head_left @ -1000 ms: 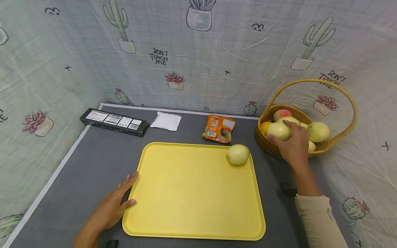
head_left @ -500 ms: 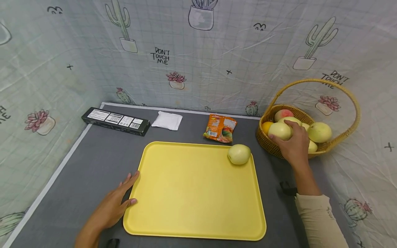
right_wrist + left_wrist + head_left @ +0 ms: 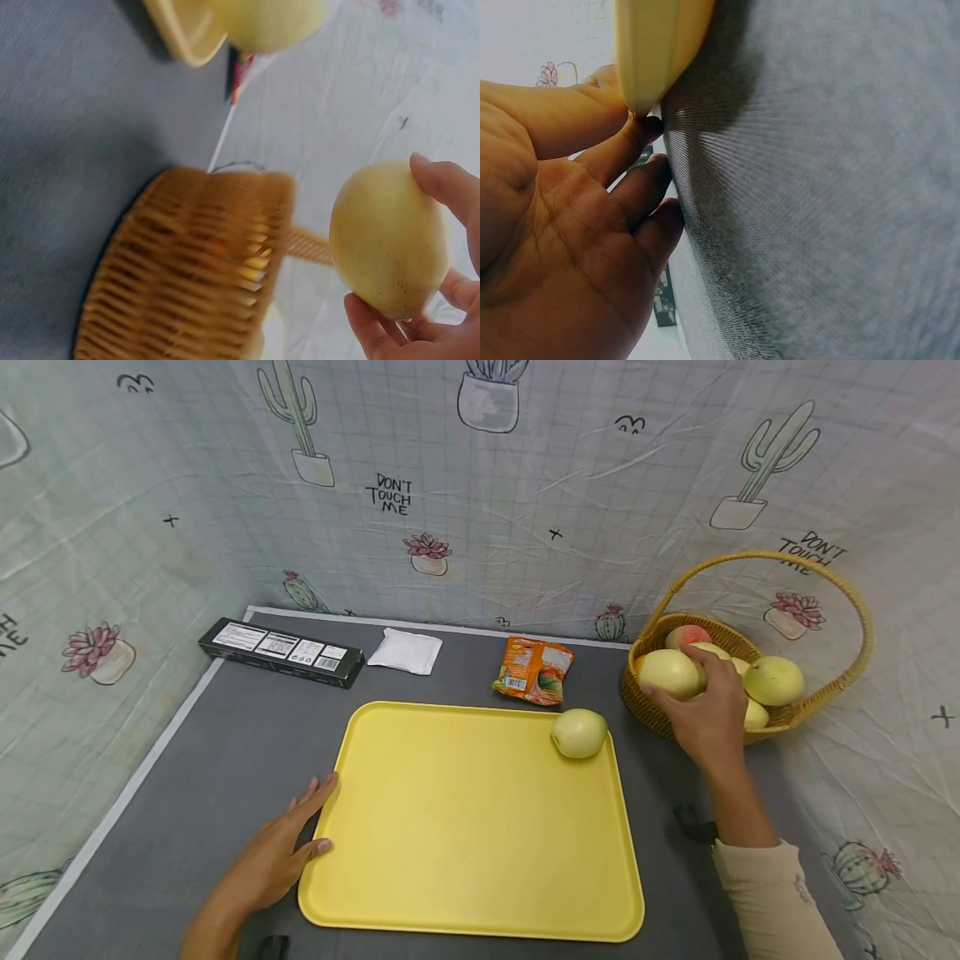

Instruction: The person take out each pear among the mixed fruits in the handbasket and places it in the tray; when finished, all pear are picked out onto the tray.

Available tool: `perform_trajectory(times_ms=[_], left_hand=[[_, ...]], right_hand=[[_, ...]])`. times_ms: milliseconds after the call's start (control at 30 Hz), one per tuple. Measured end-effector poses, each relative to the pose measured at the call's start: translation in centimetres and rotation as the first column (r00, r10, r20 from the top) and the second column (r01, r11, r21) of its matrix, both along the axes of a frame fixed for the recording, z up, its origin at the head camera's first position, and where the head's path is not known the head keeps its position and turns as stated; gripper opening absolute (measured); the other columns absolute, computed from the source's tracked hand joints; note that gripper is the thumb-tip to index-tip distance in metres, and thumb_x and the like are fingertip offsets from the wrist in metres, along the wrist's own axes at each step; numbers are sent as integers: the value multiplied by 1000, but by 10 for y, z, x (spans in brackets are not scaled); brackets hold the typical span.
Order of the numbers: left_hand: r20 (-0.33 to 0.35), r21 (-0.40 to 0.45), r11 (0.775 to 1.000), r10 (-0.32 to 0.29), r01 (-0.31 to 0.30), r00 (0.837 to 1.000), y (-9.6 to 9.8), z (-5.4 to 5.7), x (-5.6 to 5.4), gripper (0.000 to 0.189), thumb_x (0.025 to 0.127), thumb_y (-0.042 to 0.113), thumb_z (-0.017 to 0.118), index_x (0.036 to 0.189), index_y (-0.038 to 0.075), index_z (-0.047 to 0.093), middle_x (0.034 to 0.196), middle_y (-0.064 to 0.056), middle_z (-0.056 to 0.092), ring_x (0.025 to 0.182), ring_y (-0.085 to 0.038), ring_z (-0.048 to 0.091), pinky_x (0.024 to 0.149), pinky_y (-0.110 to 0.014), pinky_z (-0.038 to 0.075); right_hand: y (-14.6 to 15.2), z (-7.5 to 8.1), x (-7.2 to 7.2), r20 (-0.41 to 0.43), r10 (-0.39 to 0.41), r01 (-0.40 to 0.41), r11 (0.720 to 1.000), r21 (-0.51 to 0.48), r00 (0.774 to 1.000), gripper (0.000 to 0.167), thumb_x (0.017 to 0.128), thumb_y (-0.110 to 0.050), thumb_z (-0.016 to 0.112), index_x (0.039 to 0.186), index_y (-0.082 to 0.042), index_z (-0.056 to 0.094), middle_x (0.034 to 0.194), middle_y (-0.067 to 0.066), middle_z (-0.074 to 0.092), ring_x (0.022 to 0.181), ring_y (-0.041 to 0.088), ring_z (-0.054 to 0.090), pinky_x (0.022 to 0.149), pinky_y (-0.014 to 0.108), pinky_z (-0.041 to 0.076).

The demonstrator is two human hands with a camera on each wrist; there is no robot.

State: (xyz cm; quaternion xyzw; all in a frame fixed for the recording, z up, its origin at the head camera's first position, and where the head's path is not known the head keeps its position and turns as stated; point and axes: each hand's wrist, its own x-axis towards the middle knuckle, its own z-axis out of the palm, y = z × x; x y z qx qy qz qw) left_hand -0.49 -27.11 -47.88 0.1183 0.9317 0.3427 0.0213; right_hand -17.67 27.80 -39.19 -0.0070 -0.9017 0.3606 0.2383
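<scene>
My right hand [image 3: 708, 710] grips a pale yellow-green melon [image 3: 671, 674], thumb on one side and fingers on the other. In the right wrist view this melon [image 3: 388, 238] is raised above the rim of the wicker basket [image 3: 651, 706]. My left hand [image 3: 273, 852] lies at the left edge of a yellow tray [image 3: 480, 827], its thumb and index fingertip on the rim, fingers fairly straight. In the left wrist view the other fingertips [image 3: 671, 214] meet the grey tabletop beside the tray. Another pale green melon [image 3: 580, 733] sits in the tray's far right corner.
Inside the basket are a peach [image 3: 685, 635] and more pale melons [image 3: 774, 681]; its handle [image 3: 772, 557] arches above them. Along the table's back lie a black box [image 3: 281, 652], a white packet [image 3: 406, 652] and an orange snack bag [image 3: 533, 670]. A printed curtain [image 3: 480, 510] hangs behind.
My right hand has lifted the melon slightly up and to the left, and it now covers most of the orange fruit behind it. The left hand stays at the tray's edge.
</scene>
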Motion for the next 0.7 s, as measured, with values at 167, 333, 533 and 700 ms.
perform_trajectory(times_ms=[167,333,533,700], left_hand=[[-19,1,1000,-4,4,1000,0,-1,0,90,92,12,79,169,14,32,170,-21,39,145,27,6,112,9,1],[-29,1,1000,-5,5,1000,0,-1,0,90,92,12,79,169,14,33,169,-21,39,145,27,6,113,9,1],[-36,0,1000,-3,3,999,-1,-3,0,90,92,12,79,169,14,33,169,-21,40,145,27,7,113,9,1],[-70,-1,1000,-18,18,997,-1,-4,0,89,91,11,80,168,11,35,167,-23,42,147,26,8,114,9,3]], right_hand=[[-16,7,7,-49,53,-53,999,10,997,75,79,-18,96,146,-8,63,136,26,63,126,46,53,100,62,39],[-34,13,13,-67,114,-114,993,6,991,75,79,-17,96,146,-11,64,138,23,64,124,42,55,95,57,41],[-56,15,21,-71,179,-177,984,36,981,74,78,-18,97,144,-11,64,137,23,61,120,42,57,91,57,47],[-74,14,28,-36,238,-236,970,54,971,73,80,-19,96,144,-11,64,137,24,59,117,42,58,86,60,53]])
